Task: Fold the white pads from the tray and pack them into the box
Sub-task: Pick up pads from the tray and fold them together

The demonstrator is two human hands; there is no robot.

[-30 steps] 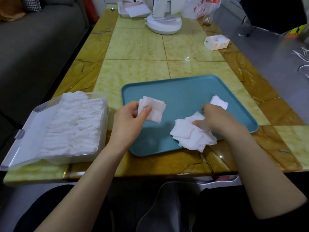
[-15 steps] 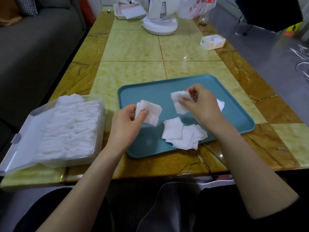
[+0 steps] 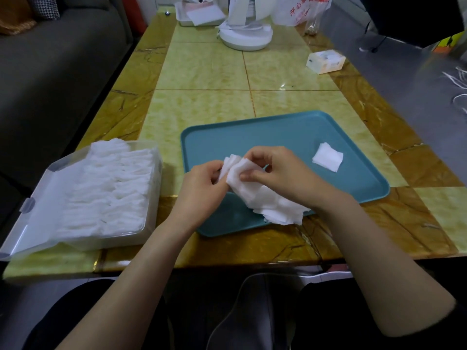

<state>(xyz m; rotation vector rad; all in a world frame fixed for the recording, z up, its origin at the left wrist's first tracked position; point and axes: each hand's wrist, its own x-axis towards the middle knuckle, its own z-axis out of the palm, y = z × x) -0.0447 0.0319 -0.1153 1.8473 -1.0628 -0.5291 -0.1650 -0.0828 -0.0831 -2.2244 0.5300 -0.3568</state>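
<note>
Right hand [image 3: 280, 173] has carried its pad [image 3: 241, 173] over to the left hand [image 3: 202, 188]; both pinch it above the tray [image 3: 278, 130]. Leftward lies the box [image 3: 158, 173], nearest the left hand.

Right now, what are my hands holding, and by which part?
Left hand grips a folded pad stack by its left edge; right hand pinches a single pad by its upper edge, over the tray.
</note>
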